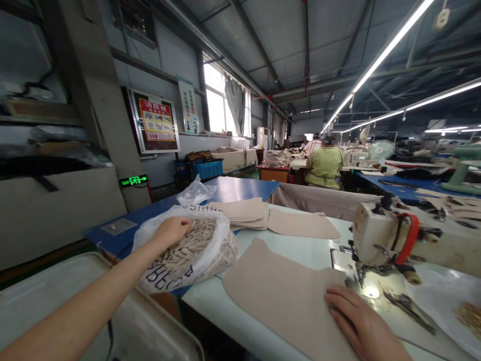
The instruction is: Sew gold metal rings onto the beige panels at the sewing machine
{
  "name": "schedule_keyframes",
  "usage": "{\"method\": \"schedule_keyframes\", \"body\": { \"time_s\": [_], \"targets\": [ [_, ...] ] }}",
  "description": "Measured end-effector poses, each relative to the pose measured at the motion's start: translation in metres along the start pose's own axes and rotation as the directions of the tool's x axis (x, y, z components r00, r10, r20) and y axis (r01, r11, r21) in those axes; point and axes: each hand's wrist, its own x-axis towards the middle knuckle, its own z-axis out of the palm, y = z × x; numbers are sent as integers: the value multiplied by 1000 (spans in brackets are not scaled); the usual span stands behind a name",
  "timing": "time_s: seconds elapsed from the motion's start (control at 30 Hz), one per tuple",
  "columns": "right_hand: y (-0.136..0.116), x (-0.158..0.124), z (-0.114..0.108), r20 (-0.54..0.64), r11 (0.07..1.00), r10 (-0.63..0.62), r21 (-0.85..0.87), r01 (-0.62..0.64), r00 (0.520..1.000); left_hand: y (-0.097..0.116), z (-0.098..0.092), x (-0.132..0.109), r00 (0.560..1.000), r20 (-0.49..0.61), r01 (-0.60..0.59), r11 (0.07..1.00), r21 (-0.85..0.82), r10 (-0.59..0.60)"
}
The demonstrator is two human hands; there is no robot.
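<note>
My left hand (174, 230) is over the mouth of a white plastic bag (221, 255) packed with small beige strips (188, 245). Its fingers are curled together at the strips; anything pinched in them is too small or hidden to make out. Flat on the pale table lies a large beige cut panel (278, 296) with curved edges. My right hand (358, 318) rests on the panel's right side, fingers stretched out, close to the sewing machine (376, 235). The machine's lamp lights the needle area, just beyond my right fingertips.
Behind the bag is a stack of beige panels (240, 213), with another panel (302, 223) beside it. Scissors (409, 311) lie by the machine, near small brass-coloured parts (469, 318). A tray (150, 321) stands at lower left. A person (324, 168) sits farther off.
</note>
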Motion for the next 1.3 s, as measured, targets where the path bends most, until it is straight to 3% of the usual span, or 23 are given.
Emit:
{"method": "schedule_keyframes", "body": {
  "time_s": [0.23,0.37,0.47,0.57,0.67,0.73,0.8,0.9,1.07,1.13,1.2,1.3],
  "targets": [
    [-1,0,-2,28,1000,26,5,-26,999,3,-14,-3,991,-96,77,988,-133,-90],
    [-5,0,-3,62,997,59,38,-61,996,23,-22,-13,978,-171,69,955,-288,-122],
    [-10,2,-7,78,992,84,84,-91,993,57,-15,-32,994,-89,6,842,-539,-64],
    [-16,6,-16,79,982,114,139,-124,990,105,14,-65,989,117,37,620,-783,88],
    [-20,9,-23,84,953,137,260,-155,987,153,52,-101,889,355,206,442,-873,289],
    [-21,11,-24,61,868,273,415,-273,960,181,75,-120,815,442,301,378,-875,374],
    [-20,13,-22,74,679,441,625,-386,895,205,92,-132,769,483,358,345,-868,418],
    [-11,16,-17,186,365,518,834,-413,835,233,106,-140,724,514,401,326,-856,461],
    [7,12,-14,282,81,632,902,-423,722,257,119,-139,667,543,416,350,-839,509],
    [12,10,-14,304,30,648,906,-422,698,264,122,-138,623,563,400,397,-826,543],
    [16,9,-15,312,30,652,900,-434,691,270,123,-137,581,552,306,468,-829,599],
    [16,7,-22,275,169,653,855,-490,706,279,120,-131,555,419,-41,527,-849,718]
  ]
}}
